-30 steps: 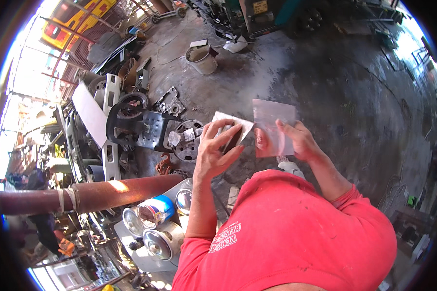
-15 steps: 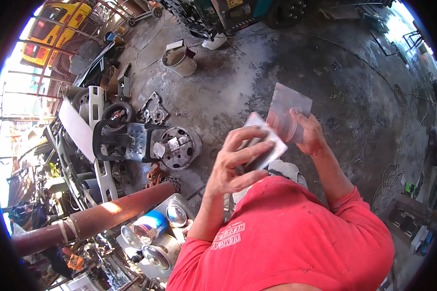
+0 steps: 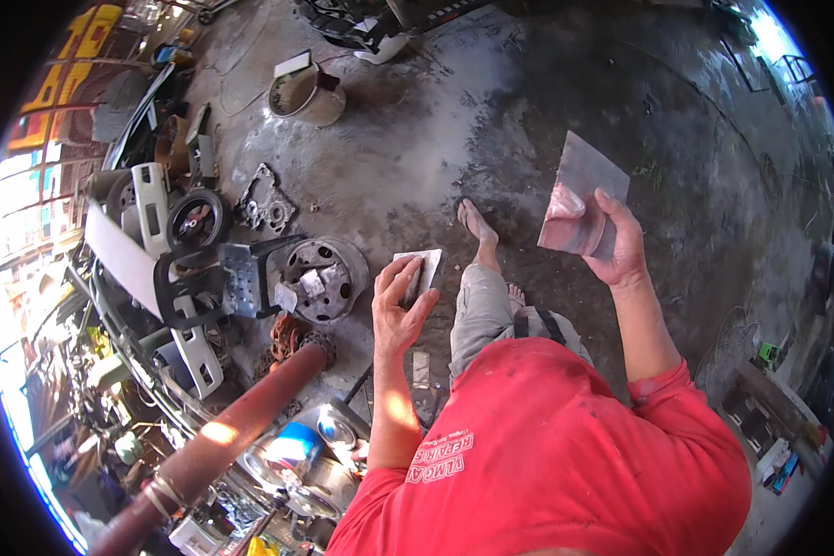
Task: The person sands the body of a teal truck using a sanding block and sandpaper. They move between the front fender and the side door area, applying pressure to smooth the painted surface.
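My left hand (image 3: pixel 398 312) is closed around a small, pale, flat putty spreader (image 3: pixel 429 267), with the fingers over its face and the thumb at its near edge. Part of the spreader is hidden behind the fingers. On the right, my right hand (image 3: pixel 624 243) grips a thin grey flat sheet (image 3: pixel 598 170) by its near edge, thumb on top. A lump of pinkish putty (image 3: pixel 566 201) lies on the sheet's left part, with a reddish smear below it. The two hands are well apart.
Left of my left hand lie a wheel rim (image 3: pixel 347 278), a dark chair frame (image 3: pixel 192 278) and a metal gasket-like plate (image 3: pixel 267 199). A reddish pole (image 3: pixel 241 422) slants beside cans (image 3: pixel 296 443). Further off stands a bucket (image 3: pixel 320 104). My bare foot (image 3: pixel 475 221) rests on the concrete floor.
My hands have parted: the left one moved left with the spreader, off the sheet, and the right one moved right with the sheet. The putty lump and my leg now show.
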The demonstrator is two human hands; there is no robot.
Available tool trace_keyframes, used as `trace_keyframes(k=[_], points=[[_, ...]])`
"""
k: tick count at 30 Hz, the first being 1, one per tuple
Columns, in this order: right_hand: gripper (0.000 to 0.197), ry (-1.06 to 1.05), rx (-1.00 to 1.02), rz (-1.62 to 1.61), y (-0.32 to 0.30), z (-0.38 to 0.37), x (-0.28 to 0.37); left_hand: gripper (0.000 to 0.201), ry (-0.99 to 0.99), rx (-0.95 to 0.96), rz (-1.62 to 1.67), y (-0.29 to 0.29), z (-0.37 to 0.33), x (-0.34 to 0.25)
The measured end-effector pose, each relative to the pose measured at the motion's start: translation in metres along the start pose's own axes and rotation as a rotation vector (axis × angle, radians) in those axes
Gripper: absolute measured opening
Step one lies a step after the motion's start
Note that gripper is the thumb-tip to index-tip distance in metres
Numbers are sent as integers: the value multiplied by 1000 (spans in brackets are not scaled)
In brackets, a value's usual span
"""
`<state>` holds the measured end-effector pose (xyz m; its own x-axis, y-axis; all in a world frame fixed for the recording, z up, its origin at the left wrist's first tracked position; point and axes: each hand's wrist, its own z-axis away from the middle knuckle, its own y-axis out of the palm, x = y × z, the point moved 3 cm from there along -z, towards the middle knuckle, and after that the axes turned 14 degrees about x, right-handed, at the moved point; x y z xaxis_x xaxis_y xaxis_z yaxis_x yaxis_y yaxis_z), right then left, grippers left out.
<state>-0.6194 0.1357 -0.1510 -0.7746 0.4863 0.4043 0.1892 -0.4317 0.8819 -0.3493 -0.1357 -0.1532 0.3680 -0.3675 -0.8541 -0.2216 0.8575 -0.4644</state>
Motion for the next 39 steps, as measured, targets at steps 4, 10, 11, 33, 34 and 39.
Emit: trace_keyframes(k=[4,10,11,33,34,39], points=[[45,18,-134,-11,-36,-102,6,59,8,110,-18,0,-126,50],[46,101,-211,12,-69,-260,-3,61,-36,293,-98,-21,-312,109],[47,100,-257,35,-72,-285,-3,61,-18,293,-121,-31,-340,112],[44,-81,451,1163,-214,-739,-83,50,396,72,-365,-41,-704,239],[41,29,376,1119,-235,-748,-80,49,408,139,-396,-27,-708,244],[30,-342,154,918,-303,-785,-64,53,441,214,-510,-8,-711,259]])
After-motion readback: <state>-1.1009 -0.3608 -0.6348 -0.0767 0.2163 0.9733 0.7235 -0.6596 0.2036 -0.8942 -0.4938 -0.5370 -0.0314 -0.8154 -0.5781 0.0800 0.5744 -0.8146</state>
